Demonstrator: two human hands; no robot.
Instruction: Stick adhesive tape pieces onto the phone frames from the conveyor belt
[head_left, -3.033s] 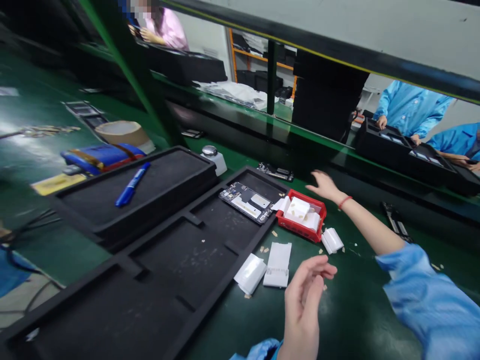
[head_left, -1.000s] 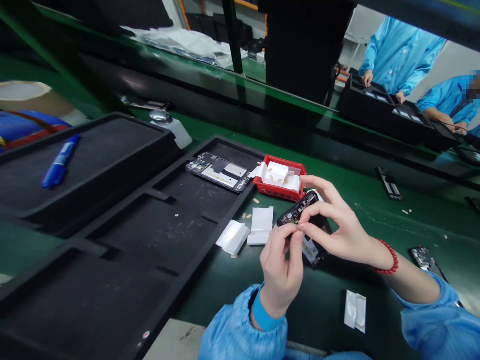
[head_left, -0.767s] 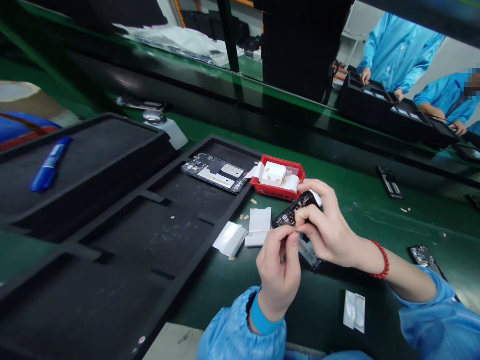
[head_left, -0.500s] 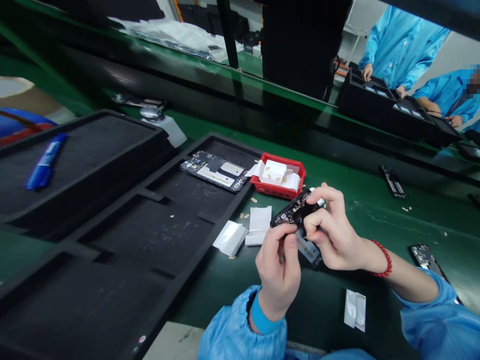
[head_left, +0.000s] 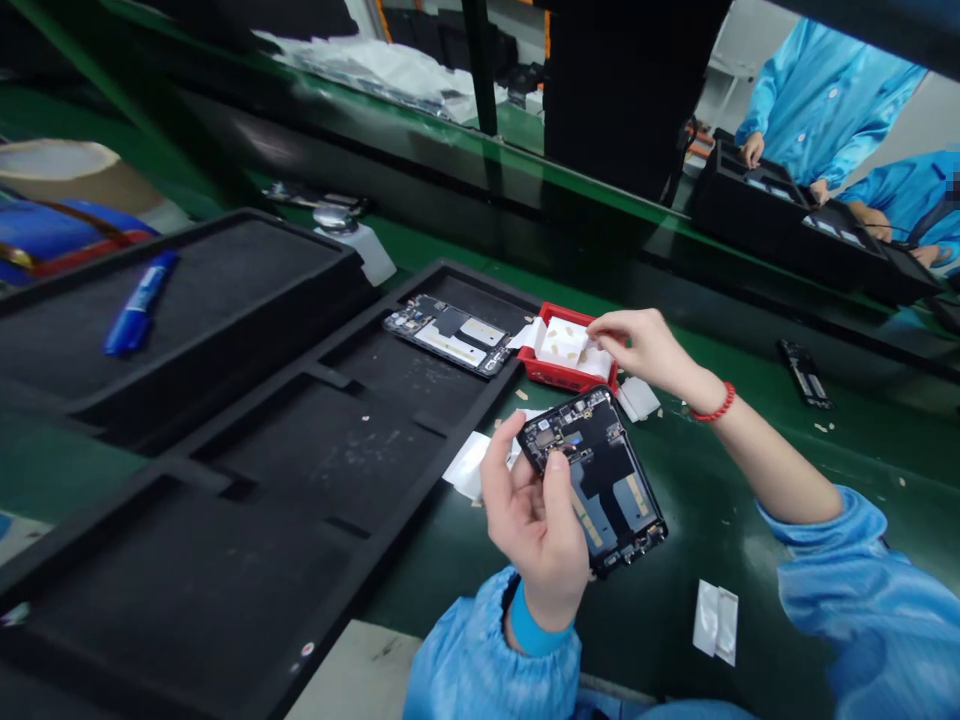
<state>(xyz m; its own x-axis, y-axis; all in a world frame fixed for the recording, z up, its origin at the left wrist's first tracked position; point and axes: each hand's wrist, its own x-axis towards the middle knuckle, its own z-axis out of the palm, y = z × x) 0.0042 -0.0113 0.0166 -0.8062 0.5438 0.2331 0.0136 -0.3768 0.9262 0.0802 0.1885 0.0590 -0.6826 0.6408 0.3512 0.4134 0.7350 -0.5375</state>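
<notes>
My left hand (head_left: 536, 510) holds an opened smartphone (head_left: 600, 480) by its upper left corner, the thumb on its circuit board and the fingers behind. The phone tilts toward me, showing its board, dark inner frame and pale strips. My right hand (head_left: 630, 345), its thumb and forefinger pinched, is over the right side of a small red bin (head_left: 566, 377). Its fingertips meet the edge of a white sheet (head_left: 564, 341) dotted with small tan stickers. Whether anything is between those fingertips is too small to tell.
A long black foam tray (head_left: 360, 560) lies at left, with another opened phone (head_left: 450, 335) in its far compartment. A blue marker (head_left: 140, 303) rests on a black foam block (head_left: 247, 270). White paper pieces (head_left: 716, 622) lie about the green bench. Two people in blue work across the bench.
My right hand has left the phone and moved up to the red bin. My left hand now holds the phone alone, turned so that more of its inside shows. The view has shifted slightly.
</notes>
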